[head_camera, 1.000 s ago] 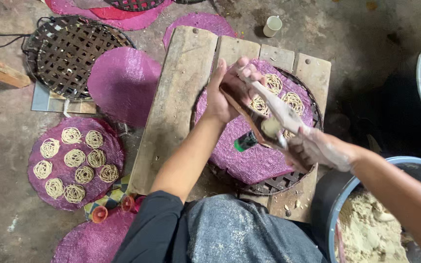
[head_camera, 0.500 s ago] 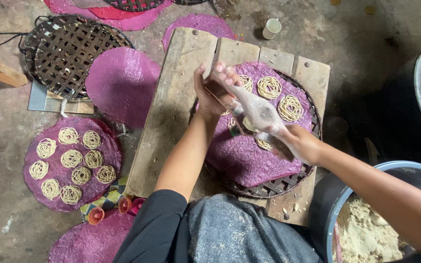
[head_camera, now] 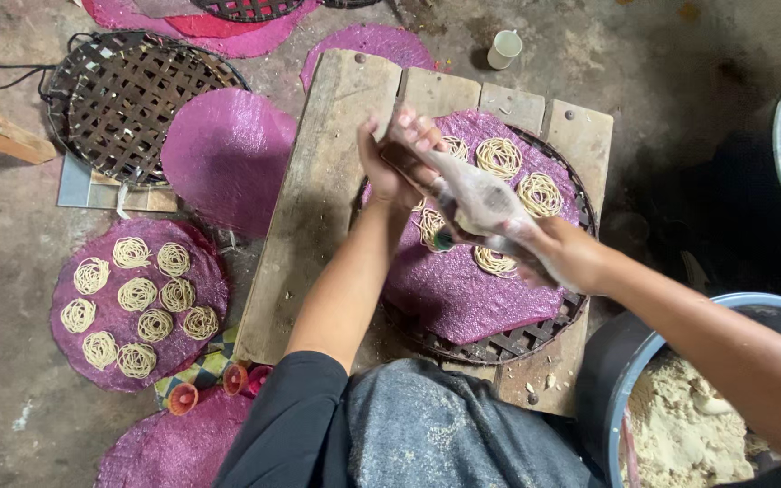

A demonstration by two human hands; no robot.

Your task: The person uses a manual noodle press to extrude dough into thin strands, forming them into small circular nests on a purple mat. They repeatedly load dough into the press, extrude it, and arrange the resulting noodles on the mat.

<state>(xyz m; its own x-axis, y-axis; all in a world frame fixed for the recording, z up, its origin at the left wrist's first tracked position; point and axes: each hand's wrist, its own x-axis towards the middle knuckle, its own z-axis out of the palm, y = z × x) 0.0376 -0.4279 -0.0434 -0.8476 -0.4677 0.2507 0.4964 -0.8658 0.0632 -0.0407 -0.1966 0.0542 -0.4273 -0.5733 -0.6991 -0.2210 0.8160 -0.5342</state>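
Both hands grip a long dough press (head_camera: 481, 203) held slantwise over a purple mat (head_camera: 463, 289) on a round woven tray (head_camera: 517, 342), which sits on a wooden board (head_camera: 318, 199). Left hand (head_camera: 390, 158) has its fingers curled tight round the upper end, thumb side up. Right hand (head_camera: 564, 255) is closed on the lower end w/ the fingers wrapped under, so I can't tell how far they lap round. The two-ended grip looks meant to squeeze or twist the press – its outlet faces down over the mat, approx. where thin pale noodle coils (head_camera: 499, 155) already lie. Coils fill the far part only; near half is bare. A finished mat of coils (head_camera: 137, 303) lies on the floor to the left, an empty basket tray (head_camera: 128, 104) beyond it. Tub of pale dough (head_camera: 680, 425) sits by the right arm – within reach for refills, prob.
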